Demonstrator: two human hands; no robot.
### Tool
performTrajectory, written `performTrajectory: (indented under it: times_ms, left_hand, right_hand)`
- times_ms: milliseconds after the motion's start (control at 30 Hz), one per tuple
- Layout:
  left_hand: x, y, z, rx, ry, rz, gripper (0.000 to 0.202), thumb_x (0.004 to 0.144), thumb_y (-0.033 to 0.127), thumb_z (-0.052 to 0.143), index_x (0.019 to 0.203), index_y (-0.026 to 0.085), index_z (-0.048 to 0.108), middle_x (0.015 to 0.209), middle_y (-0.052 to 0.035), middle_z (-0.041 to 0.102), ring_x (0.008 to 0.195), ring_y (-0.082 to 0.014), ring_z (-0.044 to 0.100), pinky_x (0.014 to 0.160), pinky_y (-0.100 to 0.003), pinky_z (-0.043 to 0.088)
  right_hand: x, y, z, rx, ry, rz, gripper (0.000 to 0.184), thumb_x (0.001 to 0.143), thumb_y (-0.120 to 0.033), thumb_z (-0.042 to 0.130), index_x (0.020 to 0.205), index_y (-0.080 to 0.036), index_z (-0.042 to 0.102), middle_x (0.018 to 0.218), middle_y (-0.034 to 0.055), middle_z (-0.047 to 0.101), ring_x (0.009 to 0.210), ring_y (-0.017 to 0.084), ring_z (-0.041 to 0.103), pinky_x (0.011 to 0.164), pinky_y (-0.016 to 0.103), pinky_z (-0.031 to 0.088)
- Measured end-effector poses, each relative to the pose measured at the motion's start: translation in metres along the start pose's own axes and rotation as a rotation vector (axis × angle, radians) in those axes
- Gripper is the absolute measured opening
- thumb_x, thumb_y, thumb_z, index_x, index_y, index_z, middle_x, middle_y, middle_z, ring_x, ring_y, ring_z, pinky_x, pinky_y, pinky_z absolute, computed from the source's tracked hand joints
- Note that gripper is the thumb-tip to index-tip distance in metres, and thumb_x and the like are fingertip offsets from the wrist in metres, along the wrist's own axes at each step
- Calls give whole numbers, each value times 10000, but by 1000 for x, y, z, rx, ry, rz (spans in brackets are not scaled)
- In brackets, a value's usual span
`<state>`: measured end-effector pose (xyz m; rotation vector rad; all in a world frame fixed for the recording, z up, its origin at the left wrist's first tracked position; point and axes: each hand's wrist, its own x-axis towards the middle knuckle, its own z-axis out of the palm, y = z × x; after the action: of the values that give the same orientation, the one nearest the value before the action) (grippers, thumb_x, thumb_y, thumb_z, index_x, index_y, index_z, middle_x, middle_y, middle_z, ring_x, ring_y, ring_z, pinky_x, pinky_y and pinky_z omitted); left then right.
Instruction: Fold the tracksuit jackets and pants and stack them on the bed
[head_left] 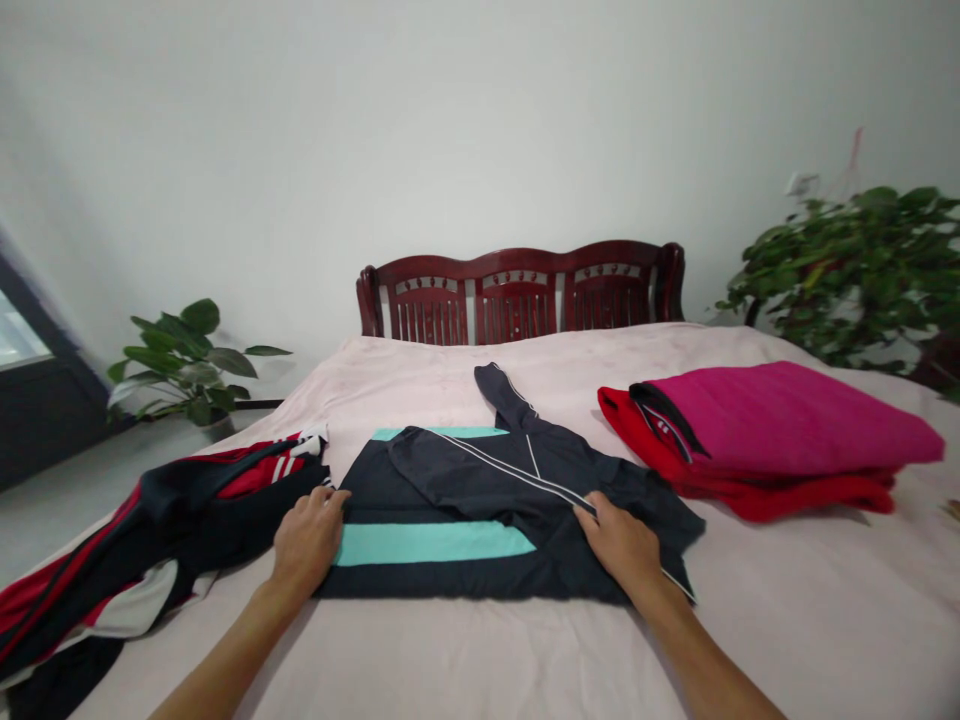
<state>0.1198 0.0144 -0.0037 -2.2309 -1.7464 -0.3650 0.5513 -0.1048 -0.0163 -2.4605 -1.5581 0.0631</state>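
Dark top [450,492] lay at six o'clock, seemingly part-folded: one sleeve [487,462] crossed it; another sleeve [504,396], toward twelve, looked unfolded. Right hand [621,542] pinched the crossing sleeve; left hand [307,532] touched the nine-o'clock side, grip unclear.

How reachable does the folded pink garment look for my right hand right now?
Probably yes: the folded pink garment lies uncovered on red fabric beside the dark garment your right hand holds, with nothing upright between.
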Motion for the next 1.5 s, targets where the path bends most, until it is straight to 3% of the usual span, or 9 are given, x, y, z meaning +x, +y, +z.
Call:
performTrajectory:
  times_ms: [233, 467, 733, 833, 933, 1100, 1267, 1400, 1500]
  left_hand:
    - [66, 62, 11, -402, -95, -18, 354, 926, 270, 451, 1243, 219, 599, 1249, -95, 620, 1106, -224, 610, 927, -317, 446]
    - [147, 67, 40, -399, -214, -244, 396, 828, 332, 566, 1134, 88, 623, 1168, -231, 661, 1108, -318, 630, 879, -369, 468]
    - [151, 53, 58, -609, -254, -387, 174, 660, 238, 664, 803, 139, 646, 956, -198, 721, 1015, -369, 657, 802, -405, 486]
    - [153, 53, 47, -799, -163, -425, 66, 648, 193, 642, 703, 168, 615, 802, -131, 708, 937, -327, 668, 776, -384, 495]
    - [155, 55, 25, -1074, 3, -472, 160, 731, 283, 626, 849, 174, 629, 780, -55, 675, 855, -243, 672, 753, -336, 525]
    - [131, 46, -14, -1578, 200, -592, 331, 866, 327, 544, 1187, 251, 556, 867, 27, 683, 768, -120, 686, 777, -259, 567]
    - [53, 14, -16, -1912, -27, -858, 297, 877, 210, 526, 1140, 126, 636, 842, -89, 740, 757, -241, 741, 726, -376, 622]
    - [-1, -26, -11, -2098, -257, -974, 431, 916, 226, 444, 1324, 155, 563, 957, -130, 768, 884, -291, 748, 787, -451, 621]
    - [-12, -46, -17, -2057, -316, -1037, 489, 932, 383, 447, 1368, 185, 547, 967, -130, 775, 932, -314, 738, 768, -451, 626]
  right_hand:
    - [0, 3, 1, 43, 10, 5, 289, 950, -432, 382, 1105, -279, 571, 1010, 70, 746, 927, 274, 709, 708, 328, 443]
    - [4, 7, 2, 121, 26, -13, 244, 946, -388, 379, 1020, -285, 587, 928, 40, 742, 886, 244, 706, 661, 291, 401]
    - [4, 7, 2, 210, 63, -15, 194, 935, -356, 407, 945, -285, 588, 879, 9, 740, 844, 223, 701, 641, 279, 362]
    - [3, 6, 3, 237, 106, -12, 192, 939, -363, 421, 965, -287, 594, 899, 3, 742, 849, 208, 697, 654, 272, 374]
    - [2, 7, 6, 262, 201, 0, 195, 935, -385, 445, 981, -279, 603, 917, 6, 740, 842, 208, 694, 661, 274, 391]
    - [-13, 9, 2, 358, 495, -227, 150, 908, -324, 493, 935, -234, 611, 881, 20, 700, 831, 198, 663, 727, 286, 419]
    - [-41, 11, -4, 302, 425, -619, 278, 717, -24, 491, 865, -220, 618, 860, 19, 647, 824, 188, 587, 758, 305, 386]
    - [-54, 18, 0, 239, 414, -632, 394, 664, 17, 480, 929, -221, 648, 883, 33, 641, 841, 207, 561, 758, 329, 374]
    - [-56, 23, 1, 206, 433, -604, 476, 675, 19, 480, 1045, -220, 660, 933, 47, 640, 882, 217, 562, 788, 337, 387]
